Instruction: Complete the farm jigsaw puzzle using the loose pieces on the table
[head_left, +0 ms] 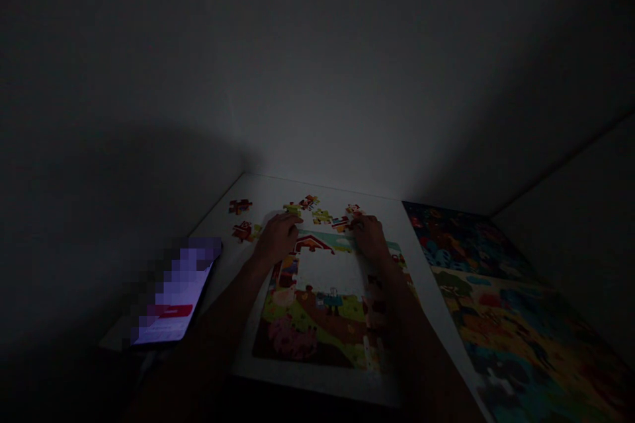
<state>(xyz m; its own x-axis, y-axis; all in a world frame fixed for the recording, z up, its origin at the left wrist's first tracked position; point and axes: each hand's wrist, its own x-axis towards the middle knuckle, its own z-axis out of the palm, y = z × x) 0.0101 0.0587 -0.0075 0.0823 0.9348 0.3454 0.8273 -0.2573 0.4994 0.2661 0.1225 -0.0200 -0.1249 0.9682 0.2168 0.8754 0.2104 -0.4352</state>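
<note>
Lying on a white table (pixel 380 206), a jigsaw puzzle (pixel 317 327) is seen in a white board (pixel 317 380), directly in front of the person, with a pale gap (pixel 330 274) left in its upper middle. The left hand (pixel 278 238) is placed at the upper edge of the picture, with the fingers bent down and kept close together. The right hand (pixel 370 239) is held narrow beside a small striped piece (pixel 340 223), but whether a piece is held cannot be told, because the fingers hide it. Loose pieces (pixel 241 206) are scattered beyond the board. Placed pieces could be shifted if they are pressed by the right forearm, and loose ones could be pushed by a moving wrist. In this dim light, similar colours may also be confused. The top of the picture is pointed away from the person, but the long axis cannot be told surely, as the upper edge is partly hidden. A phone (pixel 181 294) is lying left of the board, and a colourful printed mat (pixel 496 304) is lying on the right.
</note>
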